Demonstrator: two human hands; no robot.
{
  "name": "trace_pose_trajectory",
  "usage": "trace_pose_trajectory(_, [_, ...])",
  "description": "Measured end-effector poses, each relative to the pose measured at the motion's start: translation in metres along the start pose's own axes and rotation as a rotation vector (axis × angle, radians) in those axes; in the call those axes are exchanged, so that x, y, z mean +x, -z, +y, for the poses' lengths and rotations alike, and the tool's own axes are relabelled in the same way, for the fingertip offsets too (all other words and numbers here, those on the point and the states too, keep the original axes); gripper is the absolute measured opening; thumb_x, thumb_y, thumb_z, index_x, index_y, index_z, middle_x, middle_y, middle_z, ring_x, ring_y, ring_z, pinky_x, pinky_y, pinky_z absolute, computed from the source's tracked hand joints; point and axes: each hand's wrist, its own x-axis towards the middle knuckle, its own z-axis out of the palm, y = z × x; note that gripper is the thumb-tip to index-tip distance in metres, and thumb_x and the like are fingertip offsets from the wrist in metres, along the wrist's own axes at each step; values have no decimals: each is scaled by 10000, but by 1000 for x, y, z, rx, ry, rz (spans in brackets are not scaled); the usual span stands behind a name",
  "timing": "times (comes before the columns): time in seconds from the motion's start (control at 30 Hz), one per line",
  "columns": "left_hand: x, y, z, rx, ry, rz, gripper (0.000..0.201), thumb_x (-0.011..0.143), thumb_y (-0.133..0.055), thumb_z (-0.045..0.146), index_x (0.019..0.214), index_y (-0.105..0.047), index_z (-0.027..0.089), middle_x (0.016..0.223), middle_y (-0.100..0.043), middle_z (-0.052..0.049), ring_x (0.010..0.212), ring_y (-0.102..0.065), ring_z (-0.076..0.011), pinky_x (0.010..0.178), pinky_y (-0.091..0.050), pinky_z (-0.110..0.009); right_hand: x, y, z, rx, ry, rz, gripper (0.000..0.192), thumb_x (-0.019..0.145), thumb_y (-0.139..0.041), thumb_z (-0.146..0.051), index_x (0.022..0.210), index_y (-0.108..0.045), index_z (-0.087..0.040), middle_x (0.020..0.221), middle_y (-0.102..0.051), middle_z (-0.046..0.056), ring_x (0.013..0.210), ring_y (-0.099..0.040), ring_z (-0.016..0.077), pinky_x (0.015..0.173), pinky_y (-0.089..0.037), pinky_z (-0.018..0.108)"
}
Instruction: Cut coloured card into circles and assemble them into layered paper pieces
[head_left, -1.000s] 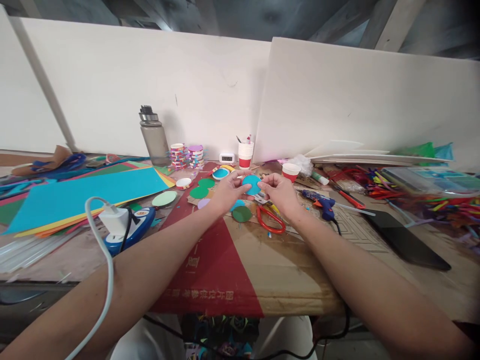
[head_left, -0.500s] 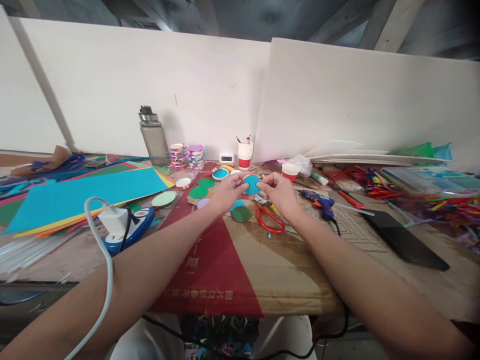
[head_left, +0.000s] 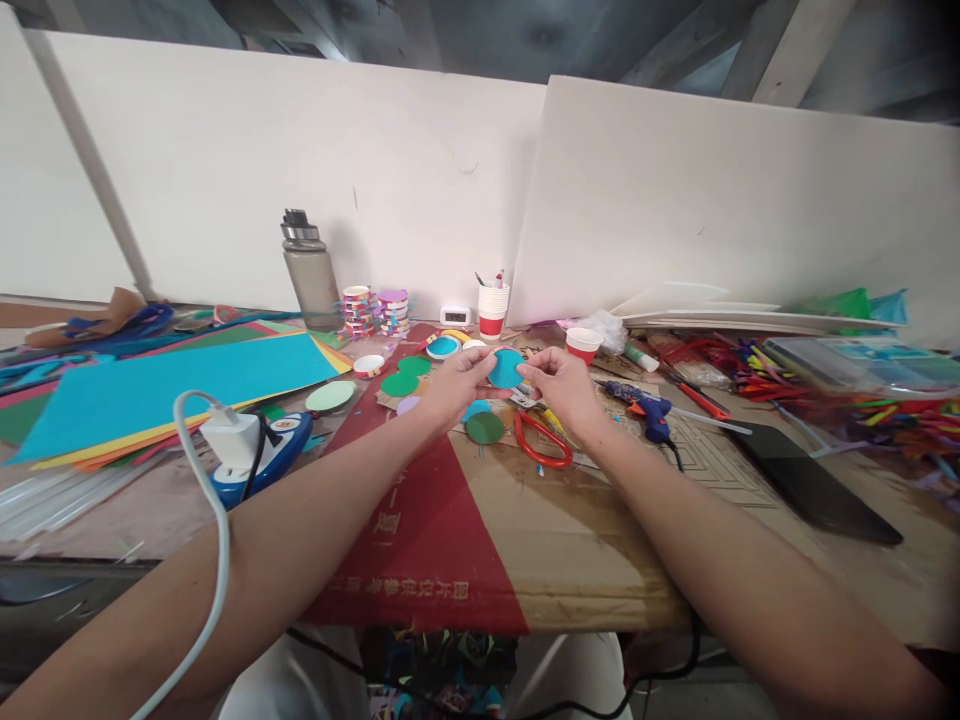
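Observation:
Between my two hands, above the cardboard, a blue paper disc faces me. My left hand pinches its left edge with thumb and fingers. On the opposite edge, the thumb and index finger of my right hand are closed. Whatever lies behind the disc is mostly hidden. Just below my hands are a dark green disc and the red handle of a pair of scissors. Green paper discs lie left of my left hand, close to a white ring with a blue centre.
Coloured paper sheets, a power strip and a water bottle are on the left. A glue gun, a black tablet-like slab and a plastic box lie right. Paper cups stand behind my hands. A white cable crosses my left forearm.
The blue disc is tilted slightly more towards me, and the coloured rim seen along its top edge before is no longer visible. Both hands keep their hold; the view has shifted slightly.

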Motion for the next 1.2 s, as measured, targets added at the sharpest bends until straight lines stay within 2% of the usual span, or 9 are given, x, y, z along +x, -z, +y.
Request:
trace_pose_trajectory(0.17, [0,1,0,-32,44,-11,290,821,-716,355,1003,-684,132,932,-714,-83,824,-689,-175,803,-604,-391,-1,1,-1,-70,37,6,264,666,-725,-416,710,-572,-206,645,-595,-10,569,-510,128,509,-427,271])
trace_pose_trajectory(0.37, [-1,-1,0,-16,-20,-44,334,791,-735,385,1011,-679,140,1008,-702,-86,861,-674,-183,730,-588,-328,1,2,0,-93,60,7,276,673,-705,-408,753,-526,-214,688,-556,-23,631,-505,132,547,-441,269])
trace_pose_trajectory(0.5, [-1,-2,0,3,-33,-58,376,765,-756,422,991,-665,136,1000,-700,-83,814,-661,-162,695,-579,-303,1,0,-1,-68,46,-25,255,696,-674,-372,843,-560,-197,759,-585,-7,686,-544,141,563,-461,269])
trace_pose_trajectory(0.73, [-1,-4,0,-5,-4,-6,360,765,-765,413,973,-670,134,894,-714,-68,760,-677,-155,725,-591,-317,-1,-1,-3,-25,23,-69,233,704,-645,-354,861,-586,-192,777,-610,3,661,-551,133,517,-476,255])
trace_pose_trajectory(0.9, [-1,-3,2,-78,50,-12,284,830,-708,386,935,-665,125,878,-725,-84,763,-689,-163,746,-593,-330,-1,-1,-4,35,-26,-77,263,672,-676,-378,842,-598,-193,720,-604,-19,608,-549,117,500,-484,247])
trace_pose_trajectory(1.07, [0,-3,4,-153,106,-17,262,873,-651,382,961,-654,136,887,-725,-95,717,-670,-157,644,-570,-283,-1,-2,-6,140,-85,-83,360,623,-755,-449,821,-599,-191,675,-606,-37,521,-529,94,497,-493,257])
trace_pose_trajectory(1.2, [-2,-5,7,-152,168,-67,353,869,-624,490,1004,-654,164,862,-714,-76,670,-640,-143,559,-522,-243,-4,-4,-10,242,-131,-131,435,583,-814,-485,813,-587,-194,644,-609,-41,520,-552,96,519,-524,263])
